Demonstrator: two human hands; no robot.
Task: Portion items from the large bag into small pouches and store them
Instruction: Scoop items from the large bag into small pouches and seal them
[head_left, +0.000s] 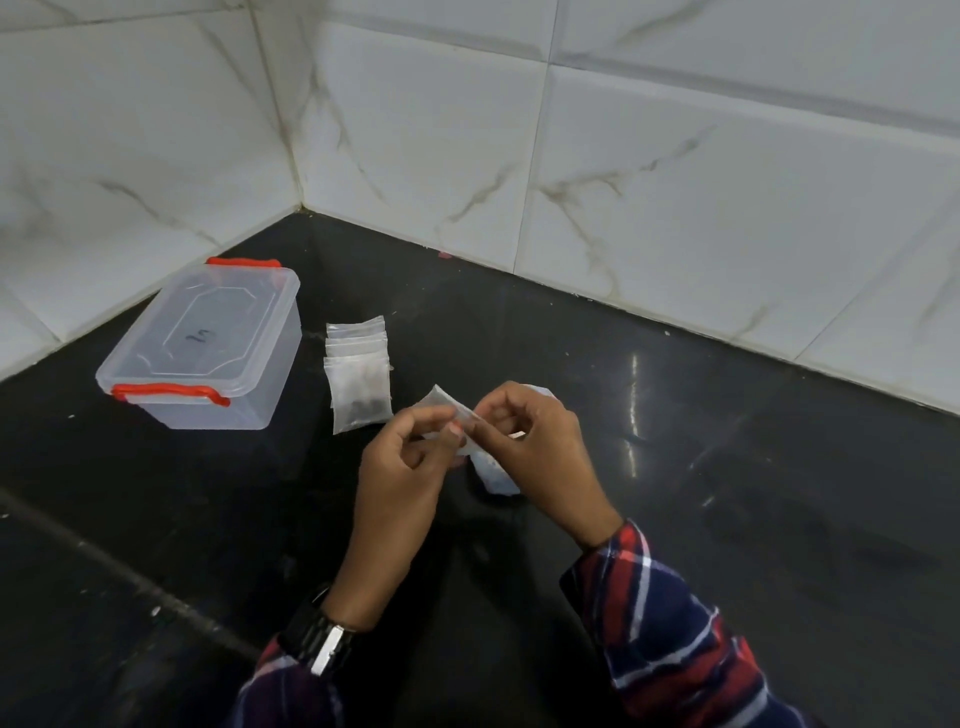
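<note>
Pinching a small clear pouch (451, 410) between them, both hands are working just above the black counter (727, 467). The left hand (400, 467) is gripping the pouch's upper edge with thumb and fingertips (456, 428), and the right hand (535, 447) is closing on the same edge from the other side, its fingers curled in toward the palm. The pouch is hanging slack between the two grips, and more pale plastic is trailing below and behind the right hand; whether that is the large bag or part of the pouch cannot be told, and what the pouch is holding is too blurred to read.

Just beyond the left hand, a short overlapping row of small pouches (358, 374) is lying flat on the counter, the nearest one showing something dark at its bottom. Farther to the left of that hand, a clear plastic box (202, 348) with red clasps is sitting with its lid on, near the corner where the white marbled wall tiles (675, 182) are meeting.

A dark wristwatch (319, 639) is showing on the left wrist, and plaid sleeves (670, 639) in navy, red and white are covering both forearms.
</note>
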